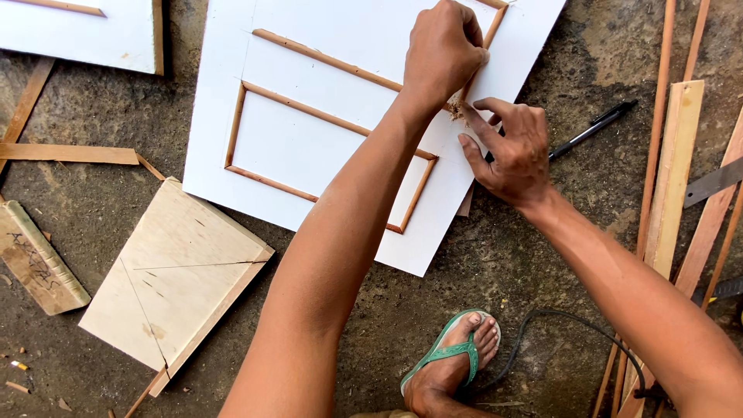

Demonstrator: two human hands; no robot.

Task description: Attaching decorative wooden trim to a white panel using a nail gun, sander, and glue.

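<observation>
A white panel (309, 147) with thin brown wooden trim strips forming rectangles lies on the rough ground. My left hand (443, 48) is a closed fist pressed on the trim strip near the panel's upper right corner; nothing shows inside the fist. My right hand (511, 147) rests just below it at the panel's right edge. Its thumb and fingers are apart, touching the panel beside a small heap of sawdust (455, 111). A black pen (592, 128) sticks out from under my right hand towards the upper right.
A plywood offcut (174, 275) and a wooden block (35, 259) lie at left, with another white panel (77, 31) at top left. Long wooden strips (673, 178) and a metal ruler (712, 182) lie at right. My foot in a green sandal (457, 352) is beside a black cable (573, 325).
</observation>
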